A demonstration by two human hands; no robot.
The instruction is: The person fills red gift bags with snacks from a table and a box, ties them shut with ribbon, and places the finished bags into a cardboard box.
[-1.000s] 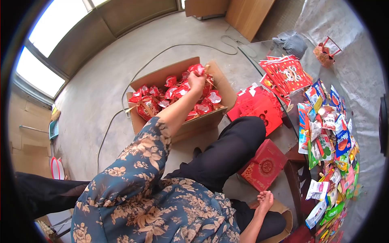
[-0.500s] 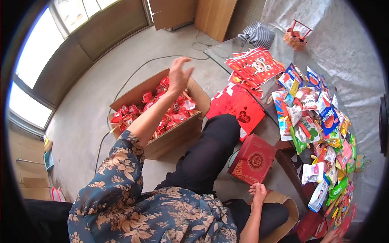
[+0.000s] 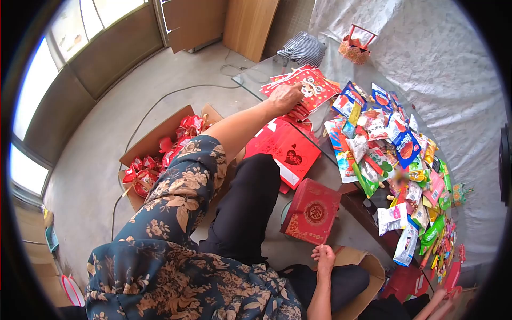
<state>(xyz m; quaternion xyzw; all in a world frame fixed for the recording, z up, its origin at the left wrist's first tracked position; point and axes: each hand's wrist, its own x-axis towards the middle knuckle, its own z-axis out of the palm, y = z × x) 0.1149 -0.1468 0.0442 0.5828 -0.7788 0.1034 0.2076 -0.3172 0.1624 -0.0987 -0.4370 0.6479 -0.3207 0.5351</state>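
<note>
My left hand (image 3: 286,100) is closed at the left edge of a stack of red printed paper bags (image 3: 314,88) with a lion-face picture, its fingertips on the top one. My right hand (image 3: 323,254) is held low beside the lower edge of a dark red box (image 3: 313,211) with a round emblem. Its fingers are curled together, and whatever they hold is too small to tell. Between the stack and the box lie flat red packets (image 3: 282,152) with a heart print.
Red wrapped bundles (image 3: 144,173) fill a cardboard box (image 3: 154,133) at left. Many snack packets (image 3: 408,146) cover the glass table (image 3: 256,77) at right. A small red basket (image 3: 354,50) and striped cloth (image 3: 303,49) stand behind. A co-worker's hands (image 3: 445,301) show at lower right.
My left hand has moved from above the cardboard box to the stack of red bags and closed there. My right hand stays beside the red box. The view has shifted to the right.
</note>
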